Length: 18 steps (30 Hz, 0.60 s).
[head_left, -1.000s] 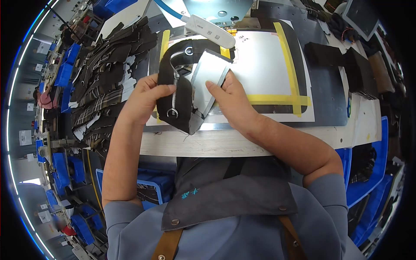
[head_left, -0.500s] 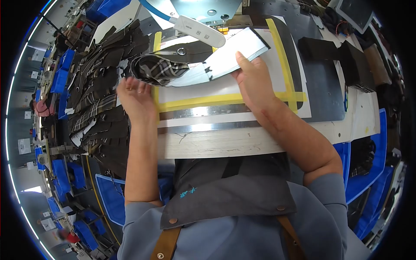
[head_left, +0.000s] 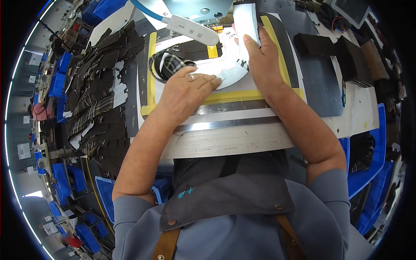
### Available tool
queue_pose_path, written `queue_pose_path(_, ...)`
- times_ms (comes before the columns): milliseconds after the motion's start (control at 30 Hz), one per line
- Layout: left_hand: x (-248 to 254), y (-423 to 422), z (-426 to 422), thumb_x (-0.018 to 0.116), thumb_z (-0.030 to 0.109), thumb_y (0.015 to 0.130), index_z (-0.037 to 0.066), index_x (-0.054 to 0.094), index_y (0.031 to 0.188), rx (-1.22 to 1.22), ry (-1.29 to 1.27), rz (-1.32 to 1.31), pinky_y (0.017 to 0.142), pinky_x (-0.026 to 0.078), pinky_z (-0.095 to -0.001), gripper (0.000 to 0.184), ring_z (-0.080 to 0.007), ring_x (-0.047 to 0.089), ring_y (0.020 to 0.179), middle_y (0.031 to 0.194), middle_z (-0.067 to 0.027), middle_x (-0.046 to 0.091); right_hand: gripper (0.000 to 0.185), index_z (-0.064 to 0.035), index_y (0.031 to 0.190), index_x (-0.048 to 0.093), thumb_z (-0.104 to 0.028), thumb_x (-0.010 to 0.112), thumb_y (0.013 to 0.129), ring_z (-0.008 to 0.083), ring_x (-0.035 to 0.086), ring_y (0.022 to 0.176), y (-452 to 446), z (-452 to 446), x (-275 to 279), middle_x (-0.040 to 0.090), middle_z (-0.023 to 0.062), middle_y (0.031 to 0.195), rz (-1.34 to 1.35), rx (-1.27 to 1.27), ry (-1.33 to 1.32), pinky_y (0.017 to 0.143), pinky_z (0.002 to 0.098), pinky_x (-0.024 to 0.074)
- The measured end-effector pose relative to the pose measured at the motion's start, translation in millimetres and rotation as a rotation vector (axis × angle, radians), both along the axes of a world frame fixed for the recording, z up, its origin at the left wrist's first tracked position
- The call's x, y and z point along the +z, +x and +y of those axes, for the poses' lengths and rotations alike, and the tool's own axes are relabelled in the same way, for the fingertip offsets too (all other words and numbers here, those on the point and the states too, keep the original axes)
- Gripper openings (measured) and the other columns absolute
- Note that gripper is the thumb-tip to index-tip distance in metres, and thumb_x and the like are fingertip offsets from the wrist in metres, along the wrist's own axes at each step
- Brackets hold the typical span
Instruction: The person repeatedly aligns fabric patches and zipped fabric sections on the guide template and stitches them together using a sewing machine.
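A long fabric strip [head_left: 234, 75] with a white backing curves across the taped white sheet [head_left: 208, 106]. Its dark plaid end [head_left: 173, 63] is curled into a loop on the left. My left hand [head_left: 185, 90] lies on the strip beside that loop, fingers stretched to the right over the white side. My right hand [head_left: 263, 58] grips the raised right part of the strip, thumb on the white face. A dark band with a metal ring [head_left: 175, 47] lies behind the loop, near a piece of yellow tape [head_left: 212, 51].
Dark and plaid fabric pieces [head_left: 97, 82] are heaped on the left. A white device with a blue cable [head_left: 193, 30] hangs over the sheet, before the machine [head_left: 190, 8]. Dark stacks [head_left: 353, 60] stand on the right. Blue bins [head_left: 368, 160] are below the table.
My left hand has moved right and now lies on the strip. My right hand has moved up and back, turning the strip's white end away from me. The plaid part is curled on the sheet.
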<state>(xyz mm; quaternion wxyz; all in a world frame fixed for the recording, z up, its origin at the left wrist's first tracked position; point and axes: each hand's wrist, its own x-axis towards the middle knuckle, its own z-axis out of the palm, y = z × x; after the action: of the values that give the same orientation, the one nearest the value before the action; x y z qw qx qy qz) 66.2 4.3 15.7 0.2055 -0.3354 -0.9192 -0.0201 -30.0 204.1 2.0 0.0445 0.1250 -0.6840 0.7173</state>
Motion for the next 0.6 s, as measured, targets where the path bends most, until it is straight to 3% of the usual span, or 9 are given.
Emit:
queue_pose_path(100, 4, -11, 9, 0.062, 0.015, 0.093, 0.013, 0.071, 0.117, 0.065, 0.035, -0.147, 0.101, 0.048, -0.0386, 0.026, -0.0145, 0.072, 0.100, 0.107, -0.0021, 0.076, 0.045, -0.0097, 0.146, 0.055, -0.007, 0.047, 0.101, 0.0198, 0.067, 0.111, -15, 20, 2, 0.069, 0.0160, 0.128, 0.093, 0.030, 0.074, 0.099, 0.0312, 0.0504)
queue_pose_path(133, 21, -13, 14, 0.063, 0.036, 0.097, 0.010, 0.073, 0.112, 0.175, -0.029, -0.203, 0.099, 0.048, -0.0399, 0.032, -0.0191, 0.071, 0.103, 0.110, -0.0057, 0.076, 0.045, -0.0119, 0.143, 0.059, -0.004, 0.045, 0.101, 0.0240, 0.067, 0.113, -24, 30, -3, 0.067, 0.0160, 0.132, 0.233, 0.061, 0.282, 0.101, 0.0331, 0.0500)
queue_pose_path(200, 32, -21, 9, 0.061, 0.046, 0.096, 0.009, 0.075, 0.108, 0.178, -0.075, -0.086, 0.099, 0.048, -0.0407, 0.041, -0.0225, 0.071, 0.101, 0.106, -0.0071, 0.076, 0.050, -0.0165, 0.133, 0.068, 0.005, 0.045, 0.095, 0.0341, 0.064, 0.117, -39, 45, -9, 0.064, 0.0145, 0.138, 0.575, 0.076, 0.580, 0.106, 0.0378, 0.0482)
queue_pose_path(267, 29, -35, 1, 0.053, 0.064, 0.096, 0.007, 0.076, 0.091, 0.166, -0.086, 0.045, 0.092, 0.050, -0.0427, 0.062, -0.0324, 0.069, 0.090, 0.090, -0.0110, 0.073, 0.052, -0.0158, 0.133, 0.069, 0.006, 0.044, 0.092, 0.0339, 0.060, 0.123, -46, 56, -6, 0.062, 0.0136, 0.141, 0.556, 0.192, 0.753, 0.109, 0.0385, 0.0457)
queue_pose_path(367, 27, -48, 3, 0.053, 0.057, 0.099, 0.006, 0.073, 0.086, 0.355, -0.021, -0.313, 0.086, 0.051, -0.0438, 0.057, -0.0343, 0.067, 0.084, 0.082, -0.0123, 0.070, 0.055, -0.0145, 0.128, 0.072, 0.009, 0.048, 0.084, 0.0323, 0.056, 0.128, -57, 54, -8, 0.061, 0.0097, 0.143, 0.634, 0.272, 0.962, 0.111, 0.0397, 0.0438)
queue_pose_path(400, 29, -51, 5, 0.059, 0.044, 0.097, 0.005, 0.069, 0.081, 0.348, -0.022, -0.279, 0.077, 0.051, -0.0450, 0.043, -0.0341, 0.067, 0.081, 0.080, -0.0127, 0.069, 0.053, -0.0157, 0.125, 0.074, 0.009, 0.052, 0.083, 0.0301, 0.058, 0.124, -61, 51, -8, 0.063, 0.0085, 0.141, 0.761, 0.266, 0.992, 0.109, 0.0389, 0.0448)
queue_pose_path(433, 25, -54, 7, 0.059, 0.044, 0.097, 0.005, 0.069, 0.081, 0.345, -0.022, -0.280, 0.077, 0.051, -0.0450, 0.043, -0.0341, 0.067, 0.081, 0.080, -0.0127, 0.069, 0.051, -0.0169, 0.122, 0.075, 0.009, 0.056, 0.083, 0.0278, 0.059, 0.119, -65, 48, -8, 0.064, 0.0073, 0.139, 0.891, 0.263, 1.020, 0.106, 0.0382, 0.0459)
queue_pose_path(533, 8, -59, 6, 0.070, 0.024, 0.078, 0.007, 0.068, 0.086, 0.250, 0.128, -0.142, 0.072, 0.052, -0.0436, 0.019, -0.0305, 0.067, 0.078, 0.077, -0.0100, 0.066, 0.049, -0.0163, 0.120, 0.076, 0.007, 0.057, 0.082, 0.0250, 0.058, 0.121, -67, 35, -15, 0.066, 0.0048, 0.136, 0.938, 0.224, 1.032, 0.106, 0.0423, 0.0438)
queue_pose_path(600, 5, -58, 6, 0.070, 0.024, 0.078, 0.007, 0.068, 0.090, 0.260, 0.139, -0.157, 0.073, 0.052, -0.0436, 0.021, -0.0301, 0.067, 0.079, 0.079, -0.0095, 0.065, 0.044, -0.0173, 0.118, 0.078, 0.003, 0.060, 0.084, 0.0221, 0.057, 0.123, -68, 30, -17, 0.067, 0.0033, 0.134, 0.970, 0.200, 1.045, 0.105, 0.0459, 0.0435)
